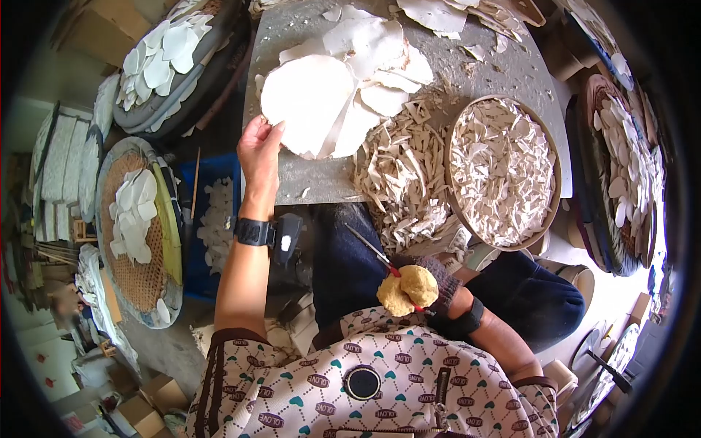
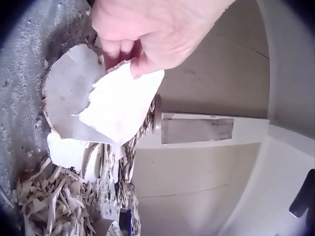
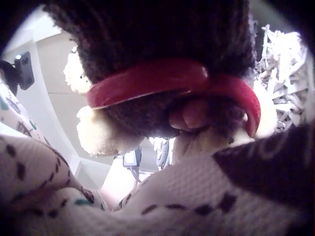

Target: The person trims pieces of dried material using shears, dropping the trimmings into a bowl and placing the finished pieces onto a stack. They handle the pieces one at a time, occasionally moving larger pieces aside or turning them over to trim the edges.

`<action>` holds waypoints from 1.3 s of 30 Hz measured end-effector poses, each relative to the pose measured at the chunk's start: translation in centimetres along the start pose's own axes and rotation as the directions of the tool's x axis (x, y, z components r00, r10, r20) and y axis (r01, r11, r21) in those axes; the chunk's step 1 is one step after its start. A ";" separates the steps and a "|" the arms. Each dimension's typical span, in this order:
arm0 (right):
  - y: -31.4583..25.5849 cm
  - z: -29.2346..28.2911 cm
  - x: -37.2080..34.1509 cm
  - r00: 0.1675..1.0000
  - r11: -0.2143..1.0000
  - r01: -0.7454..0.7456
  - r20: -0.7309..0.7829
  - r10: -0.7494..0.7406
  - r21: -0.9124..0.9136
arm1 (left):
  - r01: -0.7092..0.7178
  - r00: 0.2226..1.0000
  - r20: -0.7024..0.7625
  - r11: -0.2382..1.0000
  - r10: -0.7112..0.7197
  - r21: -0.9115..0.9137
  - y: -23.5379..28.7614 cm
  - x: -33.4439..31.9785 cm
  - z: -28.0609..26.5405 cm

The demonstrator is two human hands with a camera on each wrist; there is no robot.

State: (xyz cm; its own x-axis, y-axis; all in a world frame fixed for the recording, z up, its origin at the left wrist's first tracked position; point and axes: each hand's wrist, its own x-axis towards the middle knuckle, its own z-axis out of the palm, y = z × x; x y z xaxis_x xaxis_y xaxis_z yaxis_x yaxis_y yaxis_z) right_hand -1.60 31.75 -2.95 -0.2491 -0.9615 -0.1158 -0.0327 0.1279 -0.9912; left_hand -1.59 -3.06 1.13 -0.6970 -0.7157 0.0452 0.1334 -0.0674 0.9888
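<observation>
A large thin white sheet point(image 1: 310, 106) is pinched at its lower left edge by my left hand point(image 1: 261, 150); in the left wrist view that hand point(image 2: 152, 34) grips the bright sheet point(image 2: 123, 101) between thumb and fingers. Other pale pieces point(image 1: 365, 47) lie beyond it on the table. At my lap, my gloved right hand point(image 1: 445, 285) holds red-handled scissors point(image 1: 370, 246), whose handles have lumpy yellow padding point(image 1: 410, 288). In the right wrist view, the dark glove point(image 3: 157, 39) is among the red handle loops point(image 3: 147, 83).
A round tray of white scraps point(image 1: 504, 171) stands at the table's right, beside a heap of strips point(image 1: 401, 171). Left of the table are a blue crate point(image 1: 191, 266) and a woven tray with white pieces point(image 1: 146, 277). Stacked round trays stand at far right point(image 1: 624, 168).
</observation>
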 end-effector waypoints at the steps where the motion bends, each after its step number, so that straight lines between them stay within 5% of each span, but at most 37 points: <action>1: 0.1 0.1 0.0 1.000 0.999 0.017 0.008 -0.016 -0.035 | 0.012 1.000 0.027 0.999 -0.011 -0.050 0.0 -0.3 -0.1; 4: -0.5 -0.3 0.2 1.000 0.995 -0.006 0.016 0.008 -0.098 | 0.078 0.993 0.089 0.997 -0.078 0.003 0.8 -1.5 -0.1; 9: 1.5 -0.1 -0.4 0.999 0.994 -0.042 0.030 0.039 0.105 | 0.179 0.976 0.125 0.984 -0.177 -0.005 1.5 -3.3 0.9; 14: 1.2 0.2 -0.4 0.978 0.946 -0.131 -0.118 0.173 0.297 | 0.252 0.951 0.199 0.966 -0.236 -0.062 0.8 -4.7 1.8; 17: 2.9 0.7 -0.2 0.964 0.718 -0.098 -0.114 0.240 0.689 | 0.272 0.943 0.207 0.962 -0.260 -0.032 0.6 -5.7 2.7; 21: 2.1 0.5 0.9 0.970 0.378 -0.031 -0.063 0.235 0.925 | 0.305 0.914 0.270 0.952 -0.302 0.030 0.4 -6.7 3.7; 22: 2.7 0.7 1.8 0.992 0.470 0.039 -0.089 0.085 0.882 | 0.320 0.903 0.290 0.946 -0.318 0.042 0.2 -6.9 3.8; 30: 3.3 0.6 1.2 0.991 0.558 0.020 -0.091 0.099 0.829 | 0.400 0.776 0.468 0.904 -0.422 0.152 0.6 -8.2 4.9; 35: 2.2 0.8 1.1 0.990 0.207 0.058 -0.084 0.117 0.977 | 0.408 0.802 0.422 0.903 -0.423 0.131 -0.3 -8.8 5.2; 37: 1.6 0.6 1.7 0.989 0.356 0.135 -0.149 0.012 0.925 | 0.406 0.840 0.346 0.907 -0.418 0.111 -0.7 -9.2 5.4; 39: 0.1 -0.4 1.5 0.977 0.794 0.152 -0.211 -0.030 0.589 | 0.404 0.860 0.304 0.911 -0.410 0.088 -0.6 -9.8 6.1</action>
State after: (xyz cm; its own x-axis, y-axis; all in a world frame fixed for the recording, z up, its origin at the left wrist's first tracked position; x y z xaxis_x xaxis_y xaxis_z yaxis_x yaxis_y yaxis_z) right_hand -2.40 30.38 -3.21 -0.4468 -0.8919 -0.0698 0.5060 -0.1876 -0.8419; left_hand 0.87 8.21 0.93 -0.8681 -0.3766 -0.3235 -0.2215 -0.2893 0.9313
